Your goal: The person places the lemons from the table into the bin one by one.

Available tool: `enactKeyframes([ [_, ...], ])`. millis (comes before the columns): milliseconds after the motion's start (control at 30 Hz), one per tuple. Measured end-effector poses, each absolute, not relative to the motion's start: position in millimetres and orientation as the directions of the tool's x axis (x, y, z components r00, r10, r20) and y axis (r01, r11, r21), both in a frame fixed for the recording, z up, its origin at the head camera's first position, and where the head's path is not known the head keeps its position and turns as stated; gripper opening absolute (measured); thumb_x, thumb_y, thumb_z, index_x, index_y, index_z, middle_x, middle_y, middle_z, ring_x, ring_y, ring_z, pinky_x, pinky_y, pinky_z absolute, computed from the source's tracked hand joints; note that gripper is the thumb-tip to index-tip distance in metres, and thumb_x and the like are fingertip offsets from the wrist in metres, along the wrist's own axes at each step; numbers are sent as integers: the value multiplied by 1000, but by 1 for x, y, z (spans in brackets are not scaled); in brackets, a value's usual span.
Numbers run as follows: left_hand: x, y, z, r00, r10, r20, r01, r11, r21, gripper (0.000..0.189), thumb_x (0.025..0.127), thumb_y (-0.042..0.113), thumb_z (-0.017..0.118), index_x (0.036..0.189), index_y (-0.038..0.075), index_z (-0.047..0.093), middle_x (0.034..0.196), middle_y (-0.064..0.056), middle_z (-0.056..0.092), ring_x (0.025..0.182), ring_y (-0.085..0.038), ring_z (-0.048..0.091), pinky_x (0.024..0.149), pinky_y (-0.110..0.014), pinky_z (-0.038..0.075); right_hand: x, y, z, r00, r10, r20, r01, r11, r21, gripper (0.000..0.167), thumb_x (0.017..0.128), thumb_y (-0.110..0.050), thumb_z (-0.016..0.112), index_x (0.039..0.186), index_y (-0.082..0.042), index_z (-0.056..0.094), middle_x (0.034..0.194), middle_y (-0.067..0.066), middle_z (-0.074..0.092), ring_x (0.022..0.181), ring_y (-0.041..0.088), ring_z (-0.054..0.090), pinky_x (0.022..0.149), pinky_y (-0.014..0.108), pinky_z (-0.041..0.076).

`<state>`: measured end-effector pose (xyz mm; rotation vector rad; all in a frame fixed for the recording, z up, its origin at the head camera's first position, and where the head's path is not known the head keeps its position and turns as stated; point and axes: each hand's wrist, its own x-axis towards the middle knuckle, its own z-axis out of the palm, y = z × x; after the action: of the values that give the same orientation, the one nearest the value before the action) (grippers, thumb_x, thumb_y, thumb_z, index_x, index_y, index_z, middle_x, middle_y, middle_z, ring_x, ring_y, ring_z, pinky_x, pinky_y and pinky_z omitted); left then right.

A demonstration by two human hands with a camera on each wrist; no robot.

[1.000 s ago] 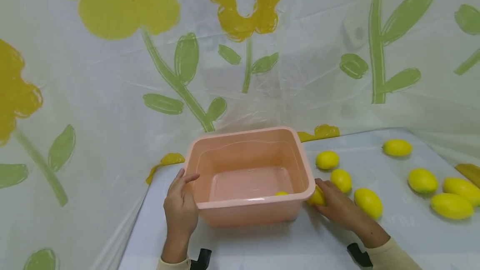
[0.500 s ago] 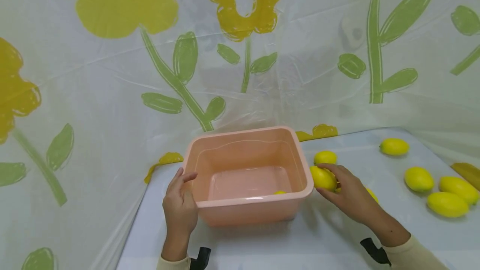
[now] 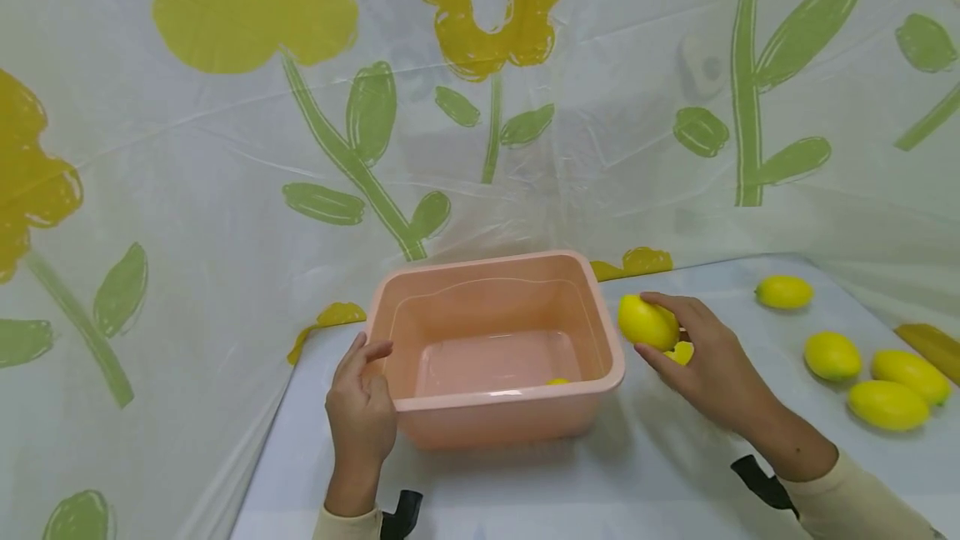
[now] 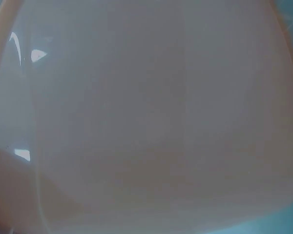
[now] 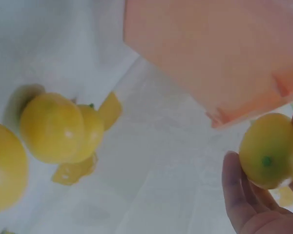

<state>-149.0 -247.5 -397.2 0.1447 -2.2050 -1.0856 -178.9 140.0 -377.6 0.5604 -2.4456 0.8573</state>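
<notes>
A pink plastic basin (image 3: 498, 407) stands in the middle of the head view, its outer wall (image 4: 136, 107) filling the left wrist view. My left hand (image 3: 362, 419) grips its left rim, with fingertips reaching over the edge. To the right of the basin, my right hand (image 3: 708, 361) pinches a yellow lemon (image 3: 647, 323) between thumb and fingers, raised about level with the rim. The right wrist view shows the green-tipped end of that held lemon (image 5: 269, 151). Inside the basin, a sliver of yellow (image 3: 558, 381) shows above the front rim, mostly hidden.
Several lemons (image 3: 888, 405) lie on the right part of the white table (image 3: 517, 494). Another yellow lemon (image 3: 681, 352) is partly hidden behind my right hand. A flower-printed sheet (image 3: 600, 157) hangs behind the table.
My right hand has picked the lemon up from beside the basin's front right corner and raised it up and slightly rightward. My left hand and the basin stay in place.
</notes>
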Motion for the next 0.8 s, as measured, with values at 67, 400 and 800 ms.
enactKeyframes([
  [67,-150,-248,-398,-771,-370,518,186,647,739,39,85,-7,44,113,2,70,126,-16,69,144,-30,44,113,-65,33,-180,139,-372,-785,-211,582,-533,709,-462,68,77,-7,83,139,-8,54,126,13,60,103,22,59,79,7,49],
  [400,-153,-248,-398,-764,-353,541,199,668,717,38,86,-6,43,111,3,70,124,-13,70,142,-27,47,81,-40,49,-195,133,-344,-761,-265,592,-586,671,-454,66,79,-8,82,139,-7,53,133,13,59,108,23,61,81,2,44],
  [800,-150,-252,-399,-758,-359,544,188,679,710,37,87,-5,44,110,3,71,125,-13,70,141,-28,48,65,-31,42,-230,103,-315,-765,-490,417,-643,602,-473,62,87,-21,77,143,-16,52,135,7,59,110,19,59,87,37,57],
])
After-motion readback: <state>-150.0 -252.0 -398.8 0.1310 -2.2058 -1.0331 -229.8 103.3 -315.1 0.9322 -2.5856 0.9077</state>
